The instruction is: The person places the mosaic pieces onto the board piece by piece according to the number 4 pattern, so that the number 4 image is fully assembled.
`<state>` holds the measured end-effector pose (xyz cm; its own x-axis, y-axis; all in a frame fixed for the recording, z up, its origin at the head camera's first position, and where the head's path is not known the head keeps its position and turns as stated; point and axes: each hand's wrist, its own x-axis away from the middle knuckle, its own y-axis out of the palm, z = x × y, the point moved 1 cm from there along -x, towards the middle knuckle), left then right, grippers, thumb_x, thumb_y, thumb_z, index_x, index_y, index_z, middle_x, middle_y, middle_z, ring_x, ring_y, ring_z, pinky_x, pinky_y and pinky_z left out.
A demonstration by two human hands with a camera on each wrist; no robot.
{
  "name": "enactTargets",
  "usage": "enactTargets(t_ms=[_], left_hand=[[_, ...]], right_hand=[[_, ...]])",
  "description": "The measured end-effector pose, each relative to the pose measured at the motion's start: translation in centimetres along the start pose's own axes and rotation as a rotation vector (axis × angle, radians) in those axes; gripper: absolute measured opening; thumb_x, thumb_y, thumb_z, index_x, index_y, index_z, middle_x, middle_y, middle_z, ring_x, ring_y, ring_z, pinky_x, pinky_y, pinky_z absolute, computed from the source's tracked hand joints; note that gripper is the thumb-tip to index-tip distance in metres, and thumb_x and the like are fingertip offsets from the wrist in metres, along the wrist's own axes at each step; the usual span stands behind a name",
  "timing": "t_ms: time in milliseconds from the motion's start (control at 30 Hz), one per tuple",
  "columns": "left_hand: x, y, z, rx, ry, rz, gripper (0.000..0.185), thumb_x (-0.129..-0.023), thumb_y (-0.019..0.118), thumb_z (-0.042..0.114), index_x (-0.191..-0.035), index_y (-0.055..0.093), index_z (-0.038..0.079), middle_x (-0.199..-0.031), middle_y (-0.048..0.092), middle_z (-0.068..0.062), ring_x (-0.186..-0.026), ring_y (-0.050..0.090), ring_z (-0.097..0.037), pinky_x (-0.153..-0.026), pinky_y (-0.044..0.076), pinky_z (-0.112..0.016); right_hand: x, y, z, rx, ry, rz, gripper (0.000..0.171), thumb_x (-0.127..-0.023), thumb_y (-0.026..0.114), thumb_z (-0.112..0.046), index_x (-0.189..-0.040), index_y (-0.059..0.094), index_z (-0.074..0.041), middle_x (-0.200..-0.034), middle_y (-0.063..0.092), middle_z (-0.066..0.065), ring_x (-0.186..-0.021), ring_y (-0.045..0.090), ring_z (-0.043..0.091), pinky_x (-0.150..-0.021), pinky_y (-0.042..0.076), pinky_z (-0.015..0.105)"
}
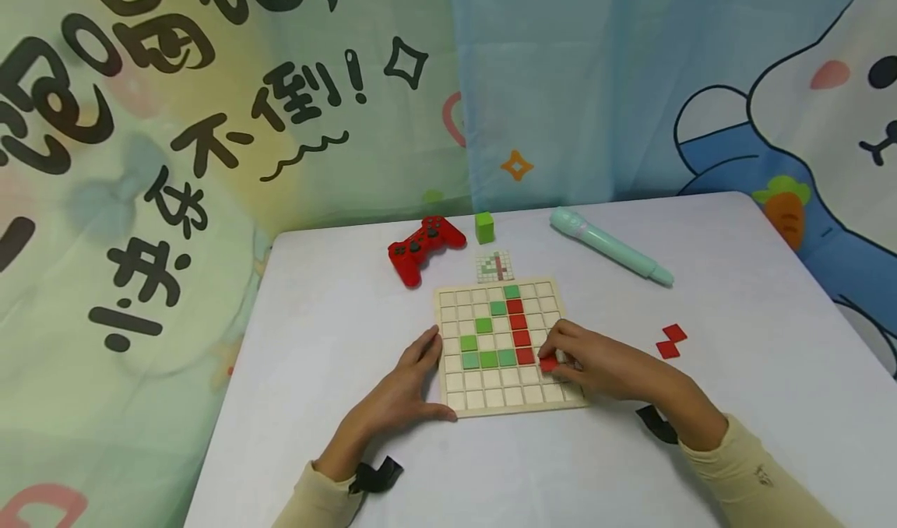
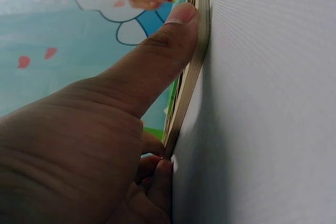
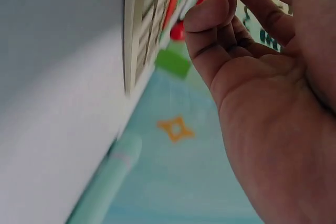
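Note:
A square wooden grid board (image 1: pixel 518 412) lies on the white table. Green tiles (image 1: pixel 488 359) form a diagonal and a row on it, beside a column of red tiles (image 1: pixel 518 322). My left hand (image 1: pixel 399 394) holds the board's near left corner, thumb along the near edge and fingers at the left side. My right hand (image 1: pixel 603 360) pinches a red tile (image 1: pixel 548 364) over the board's right part, just right of the lowest red tile in the column. In the right wrist view, fingertips hold that tile, partly cut off at the top.
Behind the board lies a small pattern card (image 1: pixel 494 267). Further back are a red game controller (image 1: pixel 424 248), a green cube (image 1: pixel 484 227) and a mint-green pen-like stick (image 1: pixel 613 246). Two loose red tiles (image 1: pixel 671 341) lie right of the board. A printed curtain (image 1: pixel 546 84) hangs behind the table.

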<state>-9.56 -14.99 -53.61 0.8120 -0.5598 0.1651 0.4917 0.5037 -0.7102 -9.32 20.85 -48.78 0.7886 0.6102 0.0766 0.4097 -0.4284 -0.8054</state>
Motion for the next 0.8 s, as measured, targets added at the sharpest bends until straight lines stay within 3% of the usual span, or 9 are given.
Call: enactTargets(t_ms=[133, 300, 500, 667, 800], left_hand=[[0.0, 0.1, 0.0, 0.001, -0.003, 0.004, 0.126, -0.077, 0.097, 0.039, -0.171, 0.018, 0.01, -0.183, 0.007, -0.001, -0.169, 0.013, -0.028, -0.13, 0.034, -0.051], [0.0, 0.1, -0.1, 0.001, -0.01, 0.007, 0.127, -0.076, 0.097, 0.04, -0.171, 0.018, 0.01, -0.183, 0.007, 0.0, -0.169, 0.013, -0.027, -0.131, 0.034, -0.05], [0.0, 0.1, -0.1, -0.005, -0.004, 0.01, 0.128, -0.076, 0.098, 0.04, -0.171, 0.018, 0.01, -0.183, 0.006, -0.002, -0.169, 0.012, -0.028, -0.131, 0.033, -0.051], [0.0, 0.1, 0.0, -0.008, -0.001, 0.004, 0.127, -0.077, 0.097, 0.041, -0.171, 0.017, 0.01, -0.183, 0.006, -0.001, -0.169, 0.012, -0.027, -0.131, 0.033, -0.05], [-0.1, 0.1, 0.0, -0.009, -0.002, 0.004, 0.127, -0.077, 0.097, 0.04, -0.171, 0.017, 0.01, -0.183, 0.005, 0.0, -0.169, 0.012, -0.027, -0.131, 0.033, -0.05]], right_hand=[[-1.5, 1.2, -0.3, -0.005, -0.054, -0.043, 0.019, -0.1, 0.075, -0.019, -0.119, 0.072, -0.019, -0.117, 0.061, -0.006, -0.095, 0.056, 0.003, -0.083, 0.056, 0.022], [-2.4, 1.8, -0.4, -0.014, -0.091, -0.032, 0.018, -0.099, 0.077, -0.017, -0.117, 0.072, -0.019, -0.116, 0.063, -0.007, -0.094, 0.058, 0.004, -0.083, 0.056, 0.023], [-2.7, 2.2, -0.6, -0.052, -0.113, -0.021, 0.013, -0.099, 0.077, -0.016, -0.11, 0.07, -0.02, -0.11, 0.064, -0.009, -0.094, 0.058, 0.003, -0.082, 0.055, 0.022], [-2.7, 2.4, -0.5, -0.008, -0.139, -0.002, 0.016, -0.096, 0.08, -0.014, -0.097, 0.065, -0.021, -0.107, 0.061, -0.011, -0.094, 0.056, 0.004, -0.079, 0.052, 0.021], [-2.6, 2.6, -0.3, 0.026, -0.154, 0.009, 0.017, -0.095, 0.081, -0.014, -0.096, 0.065, -0.023, -0.108, 0.061, -0.013, -0.096, 0.055, 0.003, -0.081, 0.053, 0.023]])
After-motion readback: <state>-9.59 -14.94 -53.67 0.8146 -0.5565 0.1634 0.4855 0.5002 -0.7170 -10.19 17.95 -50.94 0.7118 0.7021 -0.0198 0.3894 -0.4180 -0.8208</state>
